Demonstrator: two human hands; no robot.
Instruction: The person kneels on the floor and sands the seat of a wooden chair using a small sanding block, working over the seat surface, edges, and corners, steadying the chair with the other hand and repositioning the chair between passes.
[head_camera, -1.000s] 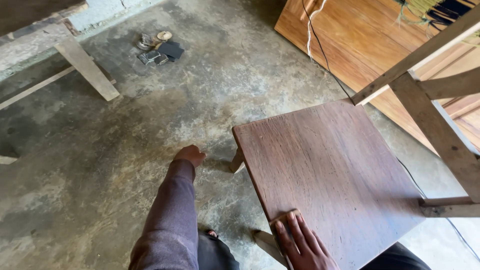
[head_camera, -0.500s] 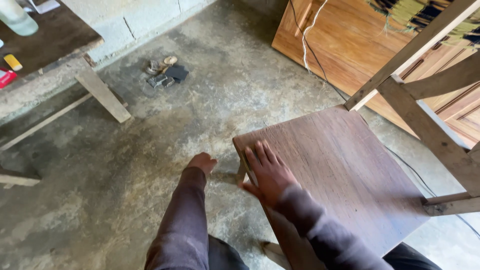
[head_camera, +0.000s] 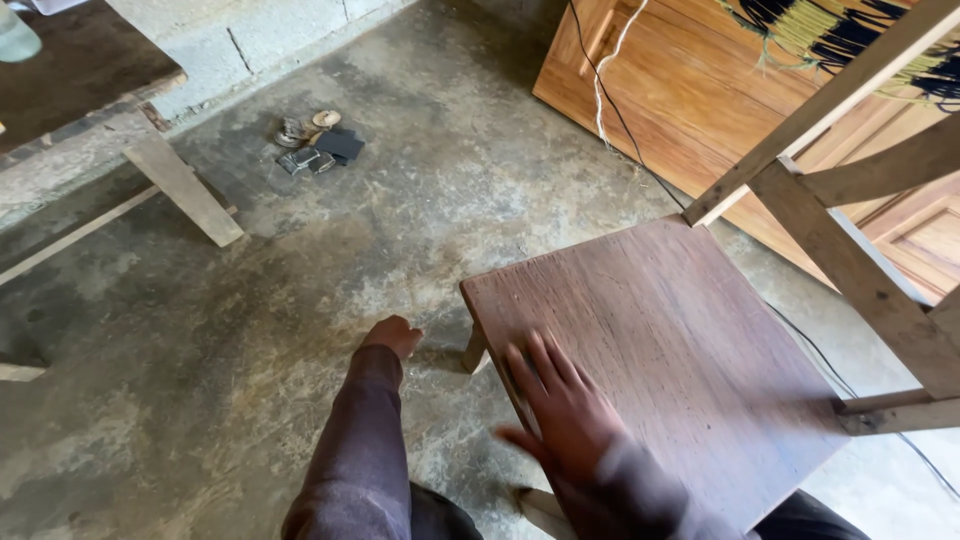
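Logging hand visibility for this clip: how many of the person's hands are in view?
2. The left hand is extended low over the concrete floor, beside the wooden stool. The right hand, blurred, lies open on the stool's seat near its front edge.

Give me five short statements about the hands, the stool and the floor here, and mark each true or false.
1. The right hand lies flat, fingers spread, on the wooden stool top. True.
2. The left hand grips a hammer. False: it holds nothing visible, low by the concrete floor.
3. Small objects lie on the floor. True.
4. The stool top is painted white. False: it is dark brown wood.
5. A cable runs past the wooden door panel. True.
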